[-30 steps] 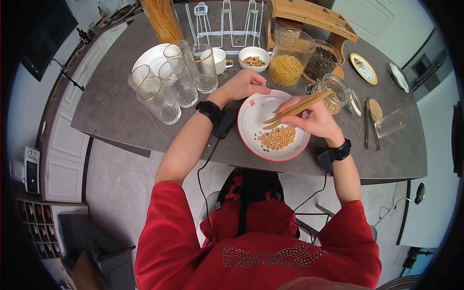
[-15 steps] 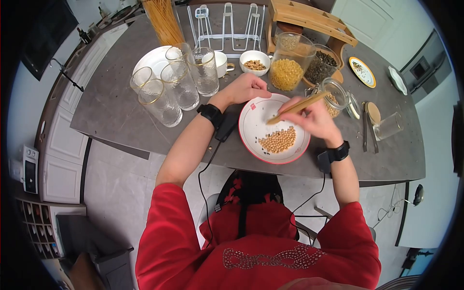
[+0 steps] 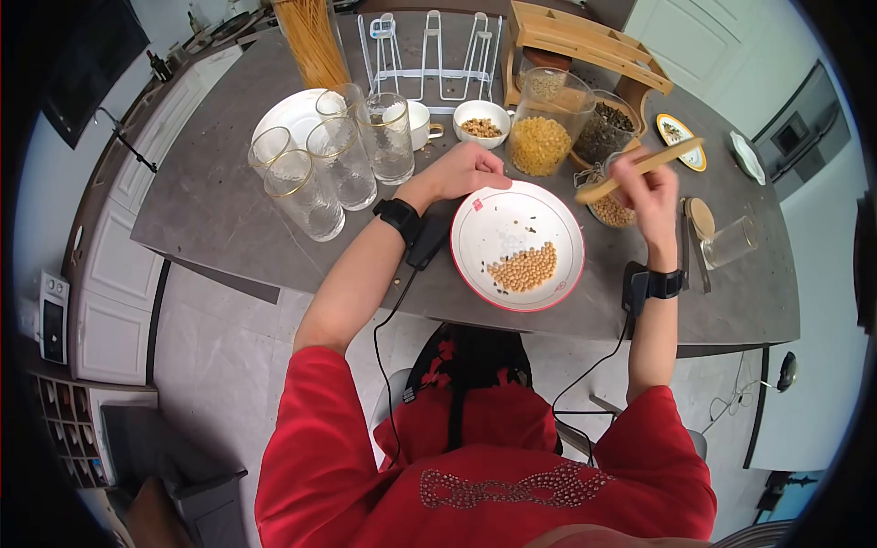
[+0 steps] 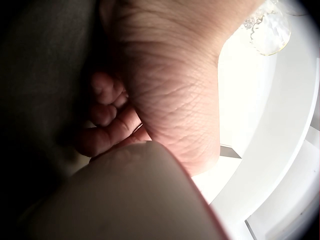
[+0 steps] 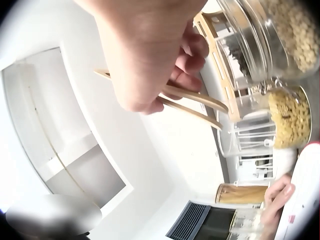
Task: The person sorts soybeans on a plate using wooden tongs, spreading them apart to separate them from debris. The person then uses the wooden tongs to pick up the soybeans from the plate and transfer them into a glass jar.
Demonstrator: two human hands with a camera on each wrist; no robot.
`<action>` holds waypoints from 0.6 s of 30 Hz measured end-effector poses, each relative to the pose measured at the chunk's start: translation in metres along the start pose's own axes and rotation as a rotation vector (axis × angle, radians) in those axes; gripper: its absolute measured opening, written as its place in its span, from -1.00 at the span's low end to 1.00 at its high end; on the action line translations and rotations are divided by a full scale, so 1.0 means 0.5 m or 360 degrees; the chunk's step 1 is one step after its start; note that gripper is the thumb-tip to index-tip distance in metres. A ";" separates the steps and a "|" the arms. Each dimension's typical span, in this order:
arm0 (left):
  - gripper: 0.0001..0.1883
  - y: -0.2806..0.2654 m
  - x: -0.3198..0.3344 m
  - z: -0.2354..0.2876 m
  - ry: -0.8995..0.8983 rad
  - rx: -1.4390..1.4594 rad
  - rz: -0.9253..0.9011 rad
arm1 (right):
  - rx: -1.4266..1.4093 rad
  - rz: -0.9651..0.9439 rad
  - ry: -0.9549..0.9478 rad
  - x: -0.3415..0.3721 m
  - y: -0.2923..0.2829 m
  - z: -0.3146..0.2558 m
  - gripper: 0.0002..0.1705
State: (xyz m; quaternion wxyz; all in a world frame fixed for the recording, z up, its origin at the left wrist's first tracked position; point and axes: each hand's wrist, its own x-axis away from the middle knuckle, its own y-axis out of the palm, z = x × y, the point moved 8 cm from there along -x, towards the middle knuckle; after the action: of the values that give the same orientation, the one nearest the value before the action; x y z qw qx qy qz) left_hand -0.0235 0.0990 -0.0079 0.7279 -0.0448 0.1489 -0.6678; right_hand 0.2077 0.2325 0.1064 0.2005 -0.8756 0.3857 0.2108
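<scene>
A white plate (image 3: 484,236) with a red rim lies in front of the person, with a pile of round beige beans (image 3: 525,268) and a few dark seeds on it. The left hand (image 3: 468,172) holds the plate's far left rim; its curled fingers (image 4: 107,135) show beside the rim in the left wrist view. Raised to the right of the plate, the right hand (image 3: 650,196) grips wooden tongs (image 3: 674,157) over a glass jar (image 3: 614,214) of similar beans. In the right wrist view the two tong tips (image 5: 220,115) stand slightly apart with nothing seen between them.
Several gold-rimmed glasses (image 3: 340,163) stand at left. Behind the plate are a white bowl of nuts (image 3: 481,123), a container of yellow pasta (image 3: 539,142) and one of dark seeds (image 3: 605,132). An orange-rimmed plate (image 3: 692,155) and a lying glass (image 3: 731,241) are at right.
The right hand has lifted the tongs off the plate and moved right and away, over the bean jar. The left hand stays at the plate's rim.
</scene>
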 end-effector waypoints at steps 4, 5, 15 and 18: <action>-0.74 0.006 0.000 -0.008 -0.0023 0.0015 -0.0018 | 0.0321 -0.0910 0.0074 0.051 0.134 -0.009 -0.84; -0.74 0.008 0.001 -0.007 -0.0024 0.0015 -0.0028 | 0.0351 -0.1030 0.0126 0.057 0.144 -0.007 -0.84; -0.74 -0.002 0.000 -0.005 -0.0048 0.0010 0.0019 | 0.0397 -0.1202 0.0092 0.060 0.134 -0.017 -0.80; -0.74 0.003 0.001 -0.017 -0.0051 -0.0010 0.0008 | 0.0365 -0.1244 0.0372 0.069 0.133 -0.006 -0.80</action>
State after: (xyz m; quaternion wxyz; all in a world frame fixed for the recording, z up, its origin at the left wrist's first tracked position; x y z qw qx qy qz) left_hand -0.0243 0.0997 -0.0162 0.7317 -0.0575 0.1393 -0.6648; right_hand 0.1790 0.1692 0.0786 0.3165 -0.9460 0.0659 -0.0260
